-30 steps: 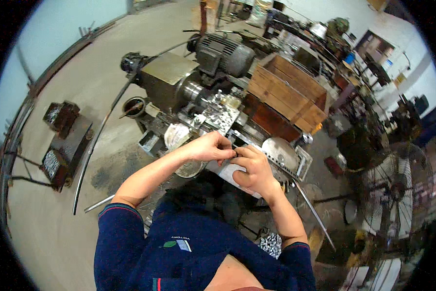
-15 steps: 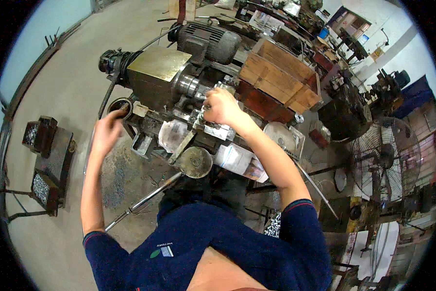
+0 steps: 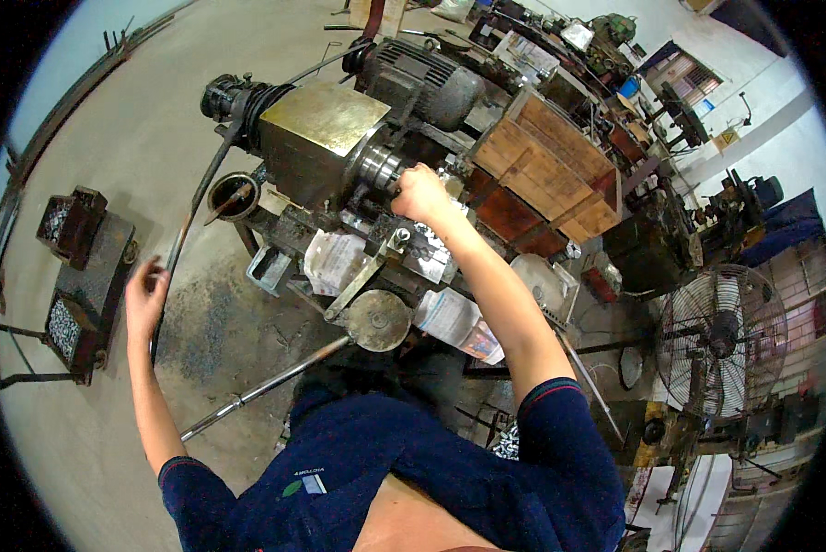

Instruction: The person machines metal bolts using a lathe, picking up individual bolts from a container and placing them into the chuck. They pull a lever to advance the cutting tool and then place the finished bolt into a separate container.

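Observation:
My right hand (image 3: 423,195) is at the bright metal spindle nose (image 3: 379,167) of a small lathe, just in front of its end. Its fingers are closed, and whatever they hold is hidden behind the knuckles. Out to the left, my left hand (image 3: 143,302) hangs in the air beside a long dark rod (image 3: 195,204), holding nothing, with thumb and fingers loosely apart. Brass-coloured sheet covers the lathe's headstock (image 3: 330,118). Below the right hand are a lever arm (image 3: 362,285) and a round metal disc (image 3: 380,320).
Left of me, a low stand (image 3: 108,262) carries an upper metal box (image 3: 74,219) and a lower box (image 3: 71,331) of small metal parts. A round pot (image 3: 234,196) with a brush-like handle sits beside the headstock. Right are a wooden crate (image 3: 544,161) and a caged fan (image 3: 721,340).
My left hand has moved from beside the round pot, left and nearer to me, toward the stand. My right hand has shifted slightly away from me, toward the spindle. The view has tilted a little.

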### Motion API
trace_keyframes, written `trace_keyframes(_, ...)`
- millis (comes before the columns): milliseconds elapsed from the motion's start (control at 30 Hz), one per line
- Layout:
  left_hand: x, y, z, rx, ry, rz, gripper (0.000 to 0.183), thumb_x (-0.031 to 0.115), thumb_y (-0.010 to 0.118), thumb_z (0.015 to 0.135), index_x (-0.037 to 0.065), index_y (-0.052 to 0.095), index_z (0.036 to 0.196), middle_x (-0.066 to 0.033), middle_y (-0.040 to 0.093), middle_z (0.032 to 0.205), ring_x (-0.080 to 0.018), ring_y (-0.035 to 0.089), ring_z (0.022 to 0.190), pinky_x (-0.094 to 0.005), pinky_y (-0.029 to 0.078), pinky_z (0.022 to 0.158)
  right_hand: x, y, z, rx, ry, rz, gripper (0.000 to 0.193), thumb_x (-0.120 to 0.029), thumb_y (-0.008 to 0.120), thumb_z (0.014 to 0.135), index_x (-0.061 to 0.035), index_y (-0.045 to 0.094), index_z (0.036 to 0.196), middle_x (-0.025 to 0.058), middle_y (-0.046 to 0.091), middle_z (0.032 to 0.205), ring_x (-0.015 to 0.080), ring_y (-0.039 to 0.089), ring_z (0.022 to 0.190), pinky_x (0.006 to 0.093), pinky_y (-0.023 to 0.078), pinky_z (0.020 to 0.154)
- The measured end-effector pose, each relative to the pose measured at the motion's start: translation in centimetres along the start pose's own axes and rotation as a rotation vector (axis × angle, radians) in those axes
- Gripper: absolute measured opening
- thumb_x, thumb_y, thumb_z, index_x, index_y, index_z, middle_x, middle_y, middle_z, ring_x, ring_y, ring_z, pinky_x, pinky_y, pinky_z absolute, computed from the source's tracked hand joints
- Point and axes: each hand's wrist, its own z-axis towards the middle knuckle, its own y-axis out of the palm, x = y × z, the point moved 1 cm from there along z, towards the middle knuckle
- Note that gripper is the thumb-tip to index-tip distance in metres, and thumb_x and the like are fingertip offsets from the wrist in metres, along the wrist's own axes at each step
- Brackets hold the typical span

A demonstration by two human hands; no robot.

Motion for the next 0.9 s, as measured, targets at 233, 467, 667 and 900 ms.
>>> trace_keyframes(233,-0.8,1.9,-0.2,-0.098,-0.068,0.413,0.054,0.011,0.058,0.073,0.003,0.045,0.125,-0.0214,0.06,0.08,-0.0366,0.059,0.076,-0.0426,0.046,0.067,-0.5,-0.5,0.5,-0.009,0.073,0.124,0.023,-0.018,0.065,0.053,0.0009,0.064,0.065,0.023,0.061,0.072,0.0369,0.061,0.075,0.04,0.051,0.072)
trace_keyframes(467,-5.4,-2.6,5.6,-0.009,-0.023,0.858,0.022,0.006,0.054,0.07,0.003,0.062,0.09,-0.0208,0.061,0.079,-0.0366,0.06,0.076,-0.0444,0.048,0.067,0.4,-0.5,0.5,-0.046,0.057,0.154,0.024,-0.017,0.063,0.051,0.0033,0.063,0.064,0.0233,0.061,0.069,0.0376,0.061,0.073,0.0404,0.051,0.071)
trace_keyframes(667,-10.8,-6.0,11.5,0.001,0.004,1.062,0.011,0.007,0.052,0.072,0.003,0.061,0.077,-0.017,0.063,0.077,-0.0332,0.061,0.073,-0.0419,0.05,0.066,0.4,0.0,0.6,-0.004,0.006,0.09,0.021,-0.018,0.063,0.051,-0.0004,0.064,0.064,0.0203,0.062,0.076,0.0357,0.059,0.08,0.0398,0.05,0.074)
trace_keyframes(900,-6.5,7.9,7.1,0.349,0.189,-0.022,0.034,0.007,0.054,0.075,0.001,0.057,0.109,-0.0126,0.063,0.082,-0.0258,0.061,0.077,-0.0323,0.046,0.073,2.2,-6.8,-10.2,0.394,-0.139,0.356,0.04,-0.014,0.064,0.054,-0.0027,0.063,0.092,0.0151,0.057,0.107,0.0341,0.052,0.097,0.0398,0.044,0.083)
